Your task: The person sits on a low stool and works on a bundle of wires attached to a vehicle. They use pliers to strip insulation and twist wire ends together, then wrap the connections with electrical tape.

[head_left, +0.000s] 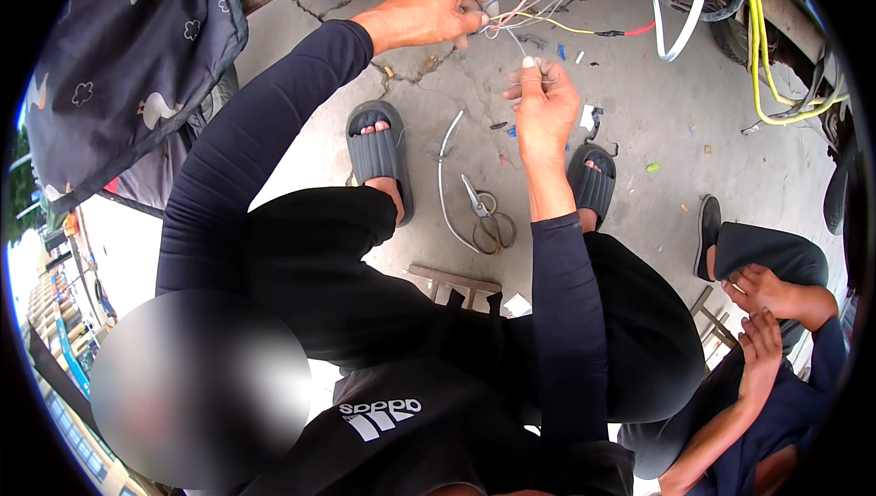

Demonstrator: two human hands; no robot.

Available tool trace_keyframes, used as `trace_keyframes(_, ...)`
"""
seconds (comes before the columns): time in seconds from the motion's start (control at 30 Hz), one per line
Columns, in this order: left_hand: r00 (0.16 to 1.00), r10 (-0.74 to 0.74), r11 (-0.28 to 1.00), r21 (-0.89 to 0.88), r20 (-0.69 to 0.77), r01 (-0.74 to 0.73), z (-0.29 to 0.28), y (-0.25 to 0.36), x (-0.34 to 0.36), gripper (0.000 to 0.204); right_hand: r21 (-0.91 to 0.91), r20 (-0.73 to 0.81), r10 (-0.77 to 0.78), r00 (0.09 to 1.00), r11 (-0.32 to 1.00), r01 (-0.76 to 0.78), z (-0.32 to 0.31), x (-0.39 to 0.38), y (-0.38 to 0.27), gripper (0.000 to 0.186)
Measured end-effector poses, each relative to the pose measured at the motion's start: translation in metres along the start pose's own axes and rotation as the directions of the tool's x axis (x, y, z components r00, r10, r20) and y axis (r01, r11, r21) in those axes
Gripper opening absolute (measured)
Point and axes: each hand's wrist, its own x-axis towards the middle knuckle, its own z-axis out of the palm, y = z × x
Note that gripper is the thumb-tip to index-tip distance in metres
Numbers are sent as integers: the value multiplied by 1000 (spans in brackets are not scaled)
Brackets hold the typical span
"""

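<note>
My left hand (436,12) is closed, its fingers pinched round a loose bundle of thin wires (544,14). Pink, blue, grey and yellow strands fan out from the fingertips toward the upper right. One yellow wire (558,28) runs to a black-wrapped joint (610,33), and a red wire (642,29) goes on from there. Below and to the right, my right hand (547,113) is closed too, thumb pressed on a thin grey wire (516,40) that stretches down from the bundle. Its far end is hidden in the fingers.
Scissors (490,218) and a white cable piece (442,172) lie on the concrete between my slippered feet. A white tube (686,17) and yellow cables (756,49) hang at upper right. A dark patterned quilted cover (137,62) hangs left. Another person's hands (762,313) are at right.
</note>
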Motion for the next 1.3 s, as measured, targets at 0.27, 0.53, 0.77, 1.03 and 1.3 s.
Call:
trace_keyframes(0.27, 1000, -4, 1000, -9, -1, 4, -5, -5, 31, 31, -29, -82, -103, 991, 994, 101, 4, 47, -6, 16)
trace_keyframes(0.53, 998, -51, 999, -11, -23, 51, 0, -16, 66, 39, -82, -100, -96, 990, 993, 88, 11, 104, 12, 15)
trace_keyframes(0.77, 996, -83, 992, -96, 18, 84, 3, -9, 123, 36, -365, -54, -205, 977, 915, 172, 6, 144, 3, 15)
trace_keyframes(1.03, 945, -325, 899, -320, -30, 299, 37, 7, 192, 26, -453, 15, -171, 985, 877, 159, -62, 194, -10, 20)
trace_keyframes(1.3, 771, -636, 452, -790, 41, 414, 78, 6, 225, 35, -182, -290, -609, 738, 793, 582, -127, 225, -43, 29)
